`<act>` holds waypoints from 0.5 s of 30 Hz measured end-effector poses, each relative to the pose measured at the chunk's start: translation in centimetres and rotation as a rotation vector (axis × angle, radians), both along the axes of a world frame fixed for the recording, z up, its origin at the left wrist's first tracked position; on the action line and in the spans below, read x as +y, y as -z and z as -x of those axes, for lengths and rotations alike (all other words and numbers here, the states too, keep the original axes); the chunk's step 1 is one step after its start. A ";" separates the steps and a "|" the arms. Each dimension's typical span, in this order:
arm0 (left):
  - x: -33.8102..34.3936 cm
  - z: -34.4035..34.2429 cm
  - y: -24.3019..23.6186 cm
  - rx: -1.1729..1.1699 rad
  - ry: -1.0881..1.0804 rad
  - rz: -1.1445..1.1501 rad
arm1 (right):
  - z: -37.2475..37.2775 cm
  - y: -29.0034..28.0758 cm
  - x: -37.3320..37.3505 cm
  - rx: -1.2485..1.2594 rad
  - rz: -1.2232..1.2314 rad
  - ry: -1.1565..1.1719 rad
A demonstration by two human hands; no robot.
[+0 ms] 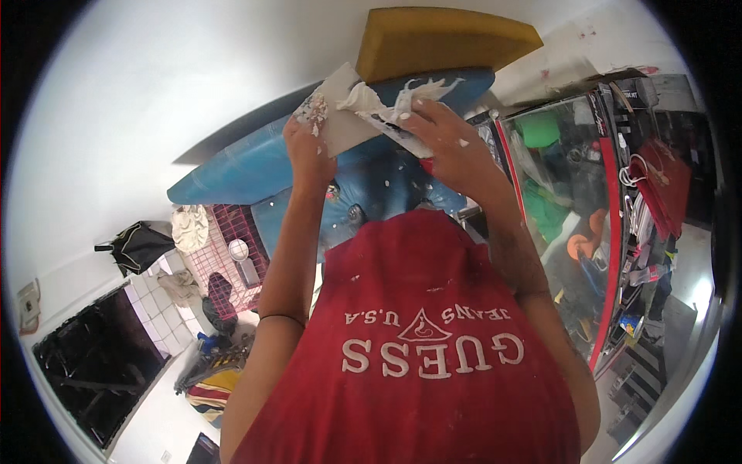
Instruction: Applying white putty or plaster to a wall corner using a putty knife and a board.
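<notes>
My left hand (311,157) is closed on the left edge of a flat grey-beige board (349,133), raised in front of me. White crumbs (312,110) cling to the board's left part beside my fingers. Over on the right, my right hand (447,145) is closed around torn, crumpled white strips (417,94), which stick up past the fingertips. These strips reach toward the board's upper right edge; whether they are still attached to it I cannot tell. My right palm and thumb are mostly hidden. White flecks dot both hands.
Behind my hands is a blue padded cushion (232,166), with a yellow foam block (440,46) above it. Flecks lie on the blue surface below. A red-framed glass cabinet (560,166) stands at right, beside a hanging red bag (663,184). A black bag (145,246) hangs at left.
</notes>
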State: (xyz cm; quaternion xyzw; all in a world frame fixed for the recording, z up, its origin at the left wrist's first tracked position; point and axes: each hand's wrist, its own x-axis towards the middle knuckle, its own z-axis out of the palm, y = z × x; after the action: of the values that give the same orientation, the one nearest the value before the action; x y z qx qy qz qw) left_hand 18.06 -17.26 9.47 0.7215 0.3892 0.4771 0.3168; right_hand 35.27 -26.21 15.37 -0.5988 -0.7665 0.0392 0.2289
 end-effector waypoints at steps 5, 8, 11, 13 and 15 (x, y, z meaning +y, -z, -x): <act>-0.6 -1.2 -0.5 -0.689 0.024 0.654 | 1.5 0.6 1.0 -0.103 0.037 -0.011; -0.1 -1.7 0.8 -0.587 -0.044 0.633 | 1.6 1.9 1.0 -0.070 0.237 -0.071; 0.8 -1.4 2.4 -0.362 -0.074 0.550 | 0.7 3.4 0.8 -0.004 0.219 -0.153; 1.6 -0.2 5.3 0.004 -0.096 0.271 | -0.8 3.7 1.0 0.167 0.192 -0.228; 3.6 1.7 9.2 -0.438 -0.223 0.426 | -1.2 3.0 0.8 0.525 0.328 -0.070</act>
State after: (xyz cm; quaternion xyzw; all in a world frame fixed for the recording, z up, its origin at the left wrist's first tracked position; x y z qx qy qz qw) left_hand 16.37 -13.66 0.29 0.4720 0.4797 0.5605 0.4827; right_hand 36.44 -25.45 12.37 -0.5702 -0.6850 0.3235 0.3179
